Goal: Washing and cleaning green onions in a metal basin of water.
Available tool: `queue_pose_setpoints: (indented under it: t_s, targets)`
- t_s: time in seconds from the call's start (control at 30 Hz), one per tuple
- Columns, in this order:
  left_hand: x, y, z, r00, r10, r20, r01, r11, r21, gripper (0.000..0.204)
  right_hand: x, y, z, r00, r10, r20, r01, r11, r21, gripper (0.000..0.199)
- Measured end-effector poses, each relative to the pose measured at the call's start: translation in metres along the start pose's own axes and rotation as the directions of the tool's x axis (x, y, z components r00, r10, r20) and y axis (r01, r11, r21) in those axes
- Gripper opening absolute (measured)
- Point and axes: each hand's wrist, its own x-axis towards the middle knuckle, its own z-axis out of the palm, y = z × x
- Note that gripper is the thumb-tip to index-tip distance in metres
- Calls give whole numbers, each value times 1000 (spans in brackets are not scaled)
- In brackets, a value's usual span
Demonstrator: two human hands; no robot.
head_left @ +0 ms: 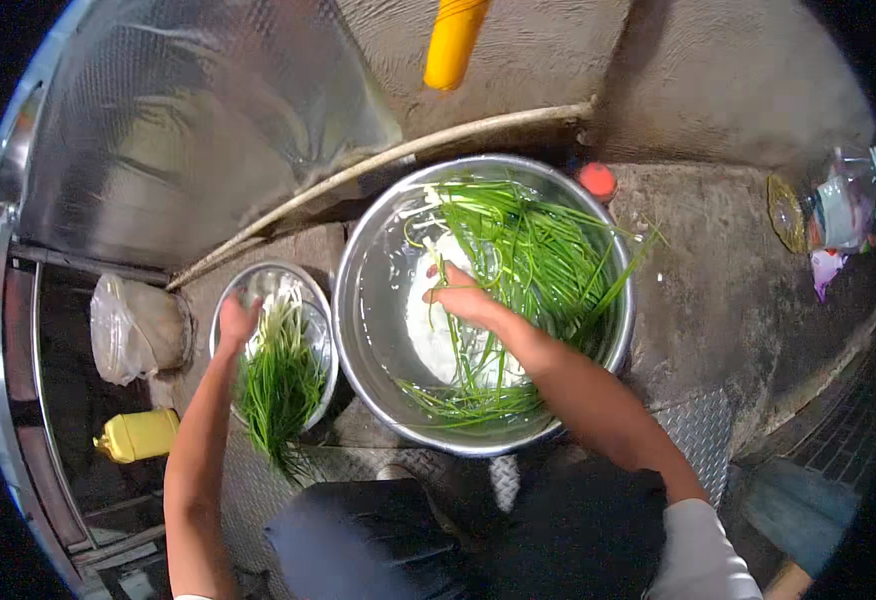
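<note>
A large metal basin of water stands before me, with long spring onions heaped along its far and right side and more strands near its front. Inside it, my right hand is over a white, soft-looking thing whose kind I cannot tell. The fingers are curled, with a few thin green strands between them. To the left, my left hand hangs at the rim of a smaller metal bowl, fingers apart and holding nothing. A bunch of spring onions lies in that bowl, white ends away from me.
A filled plastic bag and a yellow jug sit at the left. Behind the basin are a red lid and a pale hose. A clear plastic container lies at the far right. A yellow tube hangs above.
</note>
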Motion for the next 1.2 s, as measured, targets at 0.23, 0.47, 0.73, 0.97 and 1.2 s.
queue_pose_setpoints:
  t_s: [0.23, 0.47, 0.73, 0.97, 1.2]
  targets:
    - [-64, 202, 5, 891, 306, 336, 114, 564, -818, 34, 7, 19, -18, 935, -44, -351, 32, 999, -40, 27]
    - [-84, 249, 150, 878, 214, 427, 222, 609, -761, 31, 19, 26, -7, 980, -102, -172, 145, 956, 256, 18]
    - [-102, 261, 142, 667, 370, 647, 696, 0, -718, 24, 15, 33, -17, 998, -32, 58, 12, 948, 319, 26]
    - [-115, 270, 132, 634, 388, 668, 686, 115, -718, 17, 13, 40, -26, 998, -49, -28, 54, 973, 226, 12]
    - [-123, 271, 142, 605, 442, 663, 692, 121, -712, 15, 22, 57, -26, 989, 103, -109, -83, 981, 175, 17]
